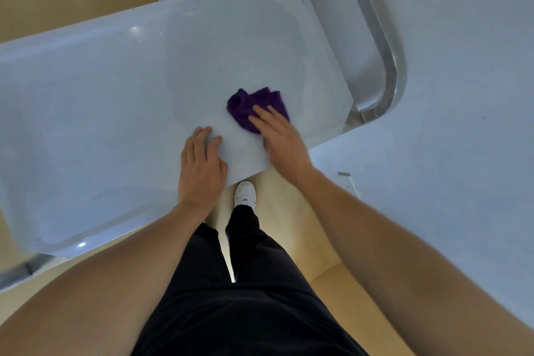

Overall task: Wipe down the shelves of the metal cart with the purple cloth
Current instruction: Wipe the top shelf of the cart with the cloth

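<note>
Our right hand [281, 141] pressed the cloth [248, 107] flat-fingered; left hand [202, 162], flat at its 8 o'clock, braced the shelf [115, 95]. We judged even pressure and overlapping strokes best.

the purple cloth [245, 104] is a small, deep violet rag, bunched and crumpled rather than spread flat, with folds raised at its far side. it lies on the top shelf [109, 101] of the metal cart [86, 35], toward the handle end and nearer the front edge. the right hand [281, 141] lies flat on its near part. the shelf is a pale, smooth, shiny sheet with rounded corners and a shallow rim. the handle [385, 61] is a bent tube of brushed metal at the shelf's end.
</note>
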Demonstrator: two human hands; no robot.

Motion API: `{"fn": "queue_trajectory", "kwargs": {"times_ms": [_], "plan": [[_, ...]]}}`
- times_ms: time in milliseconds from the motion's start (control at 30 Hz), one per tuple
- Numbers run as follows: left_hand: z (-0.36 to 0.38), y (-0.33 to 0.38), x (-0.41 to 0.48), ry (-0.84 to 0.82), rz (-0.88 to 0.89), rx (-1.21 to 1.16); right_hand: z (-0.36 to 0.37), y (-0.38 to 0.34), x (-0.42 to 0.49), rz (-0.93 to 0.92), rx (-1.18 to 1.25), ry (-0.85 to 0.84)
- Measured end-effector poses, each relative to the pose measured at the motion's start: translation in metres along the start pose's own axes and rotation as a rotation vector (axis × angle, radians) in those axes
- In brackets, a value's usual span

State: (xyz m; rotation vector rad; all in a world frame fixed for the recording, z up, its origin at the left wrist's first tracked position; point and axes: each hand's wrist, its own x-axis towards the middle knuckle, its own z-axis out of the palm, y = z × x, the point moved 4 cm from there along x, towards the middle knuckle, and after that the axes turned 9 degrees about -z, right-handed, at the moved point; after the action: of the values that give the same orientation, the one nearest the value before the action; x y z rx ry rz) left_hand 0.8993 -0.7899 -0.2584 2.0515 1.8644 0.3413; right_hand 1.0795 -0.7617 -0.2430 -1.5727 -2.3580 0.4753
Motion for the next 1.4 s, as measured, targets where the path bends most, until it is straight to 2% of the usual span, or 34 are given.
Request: {"fn": "queue_trajectory", "kwargs": {"times_ms": [67,167,267,333,467,600,667,800,867,933,1067,1133,1300,1400], "plan": [[0.002,-0.001,0.0,-0.001,-0.003,0.001,-0.018,0.04,-0.005,0.121,-0.057,0.019],[0.004,0.0,-0.001,-0.005,-0.013,0.002,-0.039,0.088,-0.02,0.464,-0.021,0.188],[0.005,-0.001,-0.001,0.001,-0.023,0.003,-0.033,0.073,-0.011,0.634,-0.036,0.276],[0.005,-0.001,0.0,0.017,-0.021,0.009,-0.022,0.04,0.009,0.583,-0.055,0.285],[0.005,-0.004,0.0,0.04,0.002,0.007,0.017,-0.038,0.039,0.229,0.03,0.152],[0.003,-0.002,0.002,0.023,-0.001,-0.001,0.013,-0.03,0.045,0.047,0.052,0.031],[0.002,-0.002,0.002,0.017,-0.002,0.0,-0.003,0.003,0.042,0.079,0.02,0.024],[0.004,-0.004,0.002,0.017,-0.001,0.001,-0.035,0.078,0.024,0.429,0.013,0.208],[0.003,-0.004,0.003,0.024,-0.006,0.007,-0.035,0.081,0.024,0.557,-0.009,0.27],[0.0,-0.004,0.004,0.038,-0.008,0.008,-0.028,0.057,0.036,0.565,-0.023,0.302],[-0.007,-0.008,0.011,0.07,-0.009,0.026,0.009,-0.025,0.064,0.196,0.034,0.175],[-0.012,-0.011,0.022,0.096,-0.049,0.038,0.018,-0.042,0.072,0.095,0.082,0.095],[-0.011,-0.005,0.044,0.115,-0.053,0.045,0.005,-0.011,0.07,-0.076,0.012,-0.038],[-0.004,0.0,0.046,0.122,-0.077,0.06,-0.013,0.03,0.071,-0.114,-0.063,-0.02]]}}
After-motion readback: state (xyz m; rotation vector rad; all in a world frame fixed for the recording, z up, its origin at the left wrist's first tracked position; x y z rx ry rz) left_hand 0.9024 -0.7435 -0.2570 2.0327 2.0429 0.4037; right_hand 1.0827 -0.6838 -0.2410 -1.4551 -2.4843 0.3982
